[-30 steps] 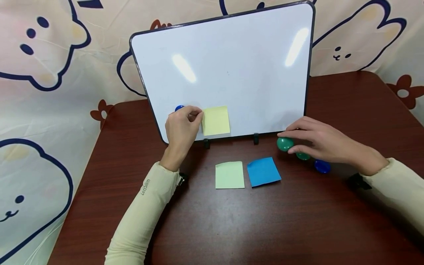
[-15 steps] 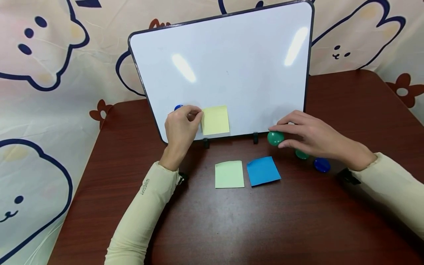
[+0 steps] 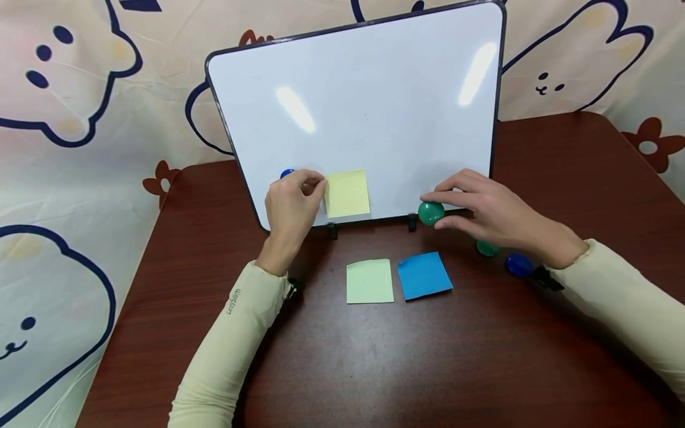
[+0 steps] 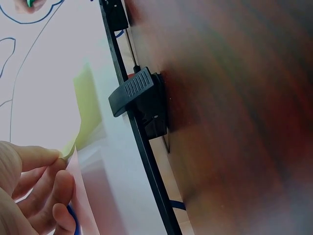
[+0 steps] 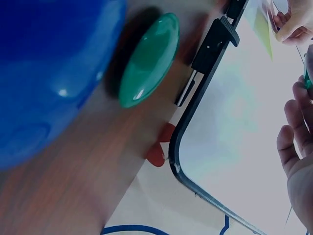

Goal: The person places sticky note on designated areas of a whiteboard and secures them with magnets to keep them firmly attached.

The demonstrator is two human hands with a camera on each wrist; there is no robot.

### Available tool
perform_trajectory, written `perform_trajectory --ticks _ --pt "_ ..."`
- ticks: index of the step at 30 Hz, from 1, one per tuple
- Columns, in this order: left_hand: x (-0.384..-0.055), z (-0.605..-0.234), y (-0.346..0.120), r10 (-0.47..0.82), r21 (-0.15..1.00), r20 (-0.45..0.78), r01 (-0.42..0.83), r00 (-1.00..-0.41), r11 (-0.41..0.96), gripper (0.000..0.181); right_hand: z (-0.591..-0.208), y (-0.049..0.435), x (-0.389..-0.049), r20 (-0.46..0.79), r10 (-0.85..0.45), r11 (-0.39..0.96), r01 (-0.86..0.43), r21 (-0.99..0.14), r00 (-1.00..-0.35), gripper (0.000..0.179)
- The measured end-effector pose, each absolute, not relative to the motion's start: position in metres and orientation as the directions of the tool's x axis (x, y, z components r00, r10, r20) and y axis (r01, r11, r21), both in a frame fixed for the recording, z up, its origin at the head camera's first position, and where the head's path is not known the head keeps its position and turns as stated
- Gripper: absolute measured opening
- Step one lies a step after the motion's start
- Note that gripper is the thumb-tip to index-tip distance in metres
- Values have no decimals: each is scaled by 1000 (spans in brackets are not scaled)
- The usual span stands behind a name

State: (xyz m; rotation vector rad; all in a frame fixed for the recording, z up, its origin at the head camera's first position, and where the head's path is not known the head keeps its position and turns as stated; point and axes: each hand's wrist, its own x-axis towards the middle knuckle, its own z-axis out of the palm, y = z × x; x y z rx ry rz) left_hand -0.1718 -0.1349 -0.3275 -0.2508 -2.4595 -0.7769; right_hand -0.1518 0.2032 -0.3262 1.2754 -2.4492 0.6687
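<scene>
A yellow sticky note (image 3: 347,194) lies against the lower left of the whiteboard (image 3: 374,113). My left hand (image 3: 293,205) pinches its left edge between thumb and fingertips. Past those fingers, a pink sheet (image 4: 87,200) shows in the left wrist view. The top of a blue magnet (image 3: 287,173) peeks out above the left hand, which hides the rest. My right hand (image 3: 481,205) grips a round green magnet (image 3: 430,213) by its sides, in front of the board's bottom edge, right of the yellow note.
On the dark wooden table (image 3: 342,368) lie a pale green sticky note (image 3: 370,282) and a blue sticky note (image 3: 425,276). Another green magnet (image 3: 487,248) and a blue magnet (image 3: 518,265) sit below the right hand. Black clips (image 3: 412,222) support the board's lower edge.
The right hand has carried the green magnet left and slightly up, toward the yellow note. My left hand keeps its pinch on the note in the same place.
</scene>
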Motion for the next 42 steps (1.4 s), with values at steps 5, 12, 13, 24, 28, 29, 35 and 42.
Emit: perform_trajectory --ticks 5,12,13,24,28,29,35,42 --pt "-171 -327 -135 14 479 546 325 -838 815 12 -325 197 -155 469 -682 497 -826 -266 -561 54" --pt "-171 -327 -135 13 474 550 326 -835 818 13 -323 187 -159 485 -678 486 -832 -268 -553 56" --pt "-171 -327 -135 14 474 550 326 -835 818 13 -323 185 -159 483 -678 485 -831 -272 -554 56" --pt "-173 -328 -135 14 475 544 322 -839 819 13 -325 168 -167 482 -687 470 -838 -275 -544 53" --pt "-173 -328 -135 12 476 543 319 -840 819 13 -324 162 -169 474 -684 475 -832 -286 -554 52" --pt "-172 -328 -134 12 477 543 320 -840 819 13 -323 161 -169 471 -684 477 -830 -290 -557 52" --pt "-172 -328 -134 13 479 546 325 -837 815 13 -322 155 -170 452 -685 486 -821 -301 -571 50" --pt "-172 -328 -135 14 474 551 327 -834 818 12 -321 148 -173 467 -680 480 -825 -300 -565 50"
